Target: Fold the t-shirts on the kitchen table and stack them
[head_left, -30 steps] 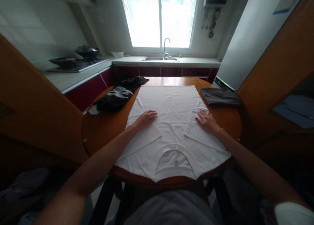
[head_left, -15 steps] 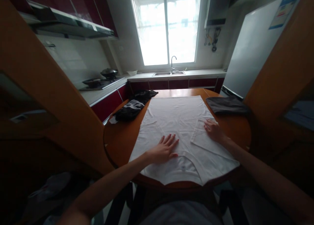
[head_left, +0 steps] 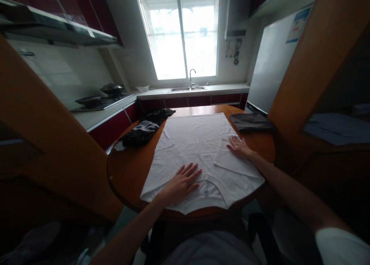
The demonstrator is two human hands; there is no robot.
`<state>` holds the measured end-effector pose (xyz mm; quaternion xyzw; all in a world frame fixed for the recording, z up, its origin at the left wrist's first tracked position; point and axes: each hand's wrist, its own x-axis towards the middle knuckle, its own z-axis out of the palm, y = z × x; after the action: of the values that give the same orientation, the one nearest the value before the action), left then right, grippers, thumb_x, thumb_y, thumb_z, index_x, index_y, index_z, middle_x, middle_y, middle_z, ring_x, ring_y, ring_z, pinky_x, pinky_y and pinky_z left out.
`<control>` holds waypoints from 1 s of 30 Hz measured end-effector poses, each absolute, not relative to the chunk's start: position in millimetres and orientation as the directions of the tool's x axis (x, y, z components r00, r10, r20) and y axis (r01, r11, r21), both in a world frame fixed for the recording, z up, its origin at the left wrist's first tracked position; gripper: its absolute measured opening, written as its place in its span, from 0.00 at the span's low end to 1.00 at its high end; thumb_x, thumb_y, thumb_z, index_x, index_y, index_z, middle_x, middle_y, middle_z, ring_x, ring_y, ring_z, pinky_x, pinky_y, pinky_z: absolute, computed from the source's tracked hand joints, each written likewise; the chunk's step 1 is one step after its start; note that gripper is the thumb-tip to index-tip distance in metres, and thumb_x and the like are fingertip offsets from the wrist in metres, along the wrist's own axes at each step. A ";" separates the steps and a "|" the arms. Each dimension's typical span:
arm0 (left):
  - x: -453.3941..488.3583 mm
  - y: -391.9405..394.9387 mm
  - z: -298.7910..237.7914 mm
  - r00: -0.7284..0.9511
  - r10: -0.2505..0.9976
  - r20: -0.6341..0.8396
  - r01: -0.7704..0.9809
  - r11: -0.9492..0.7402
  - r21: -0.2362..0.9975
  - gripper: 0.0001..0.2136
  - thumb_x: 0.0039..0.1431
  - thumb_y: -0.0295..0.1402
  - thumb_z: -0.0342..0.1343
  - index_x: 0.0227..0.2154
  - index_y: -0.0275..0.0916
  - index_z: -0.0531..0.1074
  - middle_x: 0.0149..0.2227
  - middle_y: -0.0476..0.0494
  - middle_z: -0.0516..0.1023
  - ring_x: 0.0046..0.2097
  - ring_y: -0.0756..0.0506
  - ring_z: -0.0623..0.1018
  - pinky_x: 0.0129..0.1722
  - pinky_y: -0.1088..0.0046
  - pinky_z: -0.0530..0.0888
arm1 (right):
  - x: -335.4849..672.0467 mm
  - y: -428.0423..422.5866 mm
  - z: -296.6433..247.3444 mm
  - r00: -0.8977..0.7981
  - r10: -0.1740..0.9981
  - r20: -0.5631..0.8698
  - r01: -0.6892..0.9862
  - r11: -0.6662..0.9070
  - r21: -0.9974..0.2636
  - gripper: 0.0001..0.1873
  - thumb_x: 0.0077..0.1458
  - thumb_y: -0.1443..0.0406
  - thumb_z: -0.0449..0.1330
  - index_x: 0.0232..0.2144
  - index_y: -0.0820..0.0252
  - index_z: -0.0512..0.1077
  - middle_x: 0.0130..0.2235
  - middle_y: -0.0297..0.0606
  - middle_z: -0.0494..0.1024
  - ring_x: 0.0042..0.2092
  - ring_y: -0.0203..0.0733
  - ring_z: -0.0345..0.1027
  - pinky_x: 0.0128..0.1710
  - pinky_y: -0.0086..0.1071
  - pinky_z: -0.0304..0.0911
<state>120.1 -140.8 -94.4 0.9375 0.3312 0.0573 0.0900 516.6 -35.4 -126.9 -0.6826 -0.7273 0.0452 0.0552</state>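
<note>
Left hand [head_left: 181, 184] flat, fingers spread, on white T-shirt [head_left: 196, 145] near collar; right hand [head_left: 238, 147] flat on folded sleeve; neither hand grips anything.

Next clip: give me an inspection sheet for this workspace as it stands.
Surface: round wooden table, partly covered by cloth.
Job's things: white T-shirt spread flat, collar nearest the person, right sleeve folded inward.
Clutter: black garment far left; dark folded cloth far right.
Hands: left hand flat beside the collar; right hand flat on the folded sleeve.
Cables: cords hang under a wall unit.
Surroundings: window, sink, stove, fridge.
</note>
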 end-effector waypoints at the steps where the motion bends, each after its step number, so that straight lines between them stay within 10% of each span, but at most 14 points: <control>1: 120.3 -140.7 -93.8 0.772 0.634 0.044 0.613 -0.761 0.211 0.28 0.72 0.52 0.40 0.70 0.51 0.52 0.73 0.46 0.47 0.73 0.40 0.47 0.71 0.53 0.48 | 517.8 -34.0 -127.3 -0.028 0.999 0.031 0.987 0.032 -0.157 0.39 0.68 0.46 0.34 0.72 0.60 0.48 0.74 0.44 0.43 0.74 0.51 0.32 0.69 0.59 0.31; 10: 118.8 -139.4 -96.0 0.769 0.633 0.092 0.602 -0.765 0.230 0.25 0.72 0.49 0.42 0.69 0.53 0.56 0.72 0.47 0.52 0.73 0.41 0.51 0.70 0.53 0.51 | 538.1 -24.8 -131.4 0.215 0.965 0.154 0.935 -0.157 -0.319 0.34 0.71 0.52 0.33 0.68 0.64 0.58 0.71 0.49 0.54 0.72 0.50 0.44 0.69 0.54 0.41; 24: 120.8 -140.4 -93.9 0.768 0.632 0.109 0.593 -0.765 0.252 0.25 0.71 0.47 0.46 0.68 0.51 0.58 0.72 0.45 0.53 0.72 0.39 0.53 0.70 0.51 0.53 | 537.6 -23.1 -140.2 0.150 0.965 0.214 0.946 -0.078 -0.314 0.33 0.70 0.52 0.40 0.67 0.64 0.60 0.71 0.49 0.54 0.72 0.52 0.45 0.69 0.54 0.43; 30: 118.8 -139.6 -93.5 0.627 0.682 0.377 0.518 -0.726 0.452 0.17 0.71 0.39 0.48 0.55 0.44 0.75 0.60 0.42 0.74 0.64 0.42 0.71 0.64 0.59 0.67 | 546.1 -19.6 -144.8 0.254 0.881 0.399 0.886 -0.046 -0.462 0.32 0.68 0.56 0.41 0.65 0.69 0.63 0.69 0.52 0.60 0.70 0.52 0.50 0.68 0.49 0.48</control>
<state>118.8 -139.6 -93.5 0.8890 0.3376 0.2696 0.1517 546.1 -19.6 -144.8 -0.7233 -0.6108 -0.0036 0.3221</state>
